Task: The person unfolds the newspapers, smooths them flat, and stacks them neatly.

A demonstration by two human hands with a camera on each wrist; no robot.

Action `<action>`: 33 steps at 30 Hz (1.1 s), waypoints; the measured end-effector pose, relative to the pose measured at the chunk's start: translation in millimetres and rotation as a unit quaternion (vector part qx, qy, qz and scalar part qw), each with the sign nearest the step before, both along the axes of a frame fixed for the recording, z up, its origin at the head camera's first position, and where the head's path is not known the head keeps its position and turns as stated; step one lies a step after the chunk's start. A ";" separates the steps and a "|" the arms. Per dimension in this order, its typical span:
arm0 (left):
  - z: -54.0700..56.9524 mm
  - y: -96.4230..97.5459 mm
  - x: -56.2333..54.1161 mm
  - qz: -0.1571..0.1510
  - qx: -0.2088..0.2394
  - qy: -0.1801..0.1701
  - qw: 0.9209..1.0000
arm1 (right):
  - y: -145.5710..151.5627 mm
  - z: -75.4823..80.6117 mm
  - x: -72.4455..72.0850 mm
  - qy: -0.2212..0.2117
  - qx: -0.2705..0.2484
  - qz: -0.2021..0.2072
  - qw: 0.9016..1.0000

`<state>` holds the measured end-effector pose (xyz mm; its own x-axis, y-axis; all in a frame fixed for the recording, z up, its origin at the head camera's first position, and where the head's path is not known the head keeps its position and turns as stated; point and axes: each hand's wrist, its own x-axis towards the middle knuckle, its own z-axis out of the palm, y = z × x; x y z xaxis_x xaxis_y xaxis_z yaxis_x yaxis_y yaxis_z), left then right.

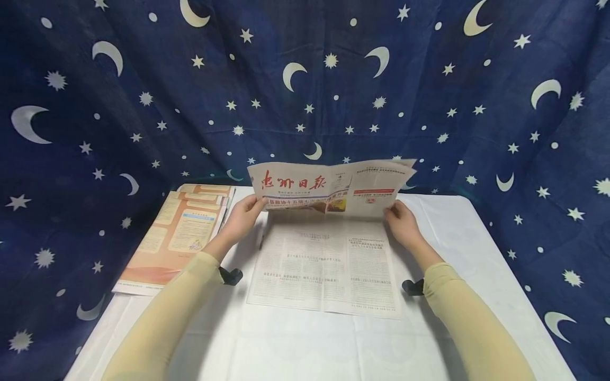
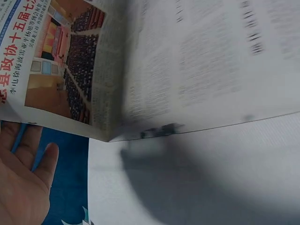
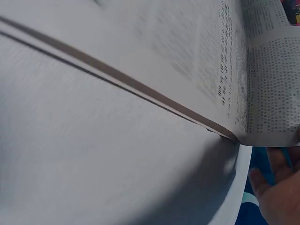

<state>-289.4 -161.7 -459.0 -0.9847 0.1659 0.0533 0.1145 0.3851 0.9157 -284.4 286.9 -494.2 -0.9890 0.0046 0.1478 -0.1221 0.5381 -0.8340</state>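
Note:
A newspaper (image 1: 324,270) with red title characters lies partly on the white table, its far part raised and standing up from a crease. My left hand (image 1: 245,216) holds the raised part (image 1: 333,188) by its left edge, and my right hand (image 1: 402,225) grips the right edge. In the left wrist view, fingers of the left hand (image 2: 23,183) pass behind the sheet, beside a printed photo of a hall. The right wrist view has the right hand (image 3: 281,197) at the paper's edge, some fingers hidden behind it. Lower columns of print lie flat toward me.
A stack of orange and cream printed papers (image 1: 164,238) lies at the table's left side. The white tablecloth (image 1: 295,349) covers the table. Behind and around it hangs a dark blue curtain (image 1: 267,106) with moons and stars. Black wrist straps (image 1: 231,276) show below both sleeves.

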 end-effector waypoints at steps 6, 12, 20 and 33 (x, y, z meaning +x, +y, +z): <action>5.7 4.4 -2.4 0.008 0.013 -0.001 1.000 | 1.7 2.4 6.2 -0.028 0.012 -0.018 0.999; 10.6 6.0 -3.0 0.029 0.029 -0.007 0.999 | -0.9 -0.3 11.7 -0.023 0.019 -0.020 0.999; -7.6 5.0 -4.6 0.015 0.058 -0.037 0.998 | -2.4 -6.3 16.3 -0.033 -0.003 -0.028 0.999; -43.8 11.0 3.2 -0.001 -0.048 -0.046 0.998 | 0.7 -12.1 19.4 -0.058 0.015 -0.037 0.998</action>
